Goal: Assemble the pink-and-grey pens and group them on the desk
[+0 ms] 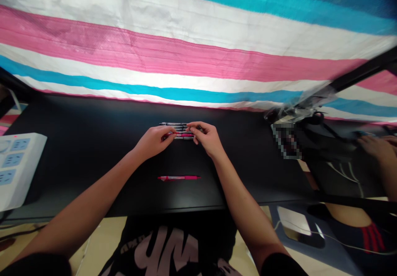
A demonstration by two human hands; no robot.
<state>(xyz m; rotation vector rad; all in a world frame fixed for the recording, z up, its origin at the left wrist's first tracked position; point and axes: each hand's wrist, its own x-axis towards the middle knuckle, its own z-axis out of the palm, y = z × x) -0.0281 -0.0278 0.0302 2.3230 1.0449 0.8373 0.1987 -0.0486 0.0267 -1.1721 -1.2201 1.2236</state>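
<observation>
A row of several pens [176, 126], mostly dark and clear, lies crosswise on the black table between my hands. On the near side of this row is a pink pen [187, 135]. My left hand [156, 140] pinches the pink pen's left end between thumb and fingers. At its right end, my right hand [207, 139] has its fingers closed around the pen, partly covering the row's right ends. Closer to me, a second pink pen [180, 178] lies alone, parallel to the row and touched by neither hand.
A white power strip [23, 168] stands at the left. On the right are a pixelated item [287, 141], crumpled clear plastic [310, 102] and a black frame bar. A striped sheet [198, 57] hangs behind the table. Another person's hand [374, 146] shows at far right.
</observation>
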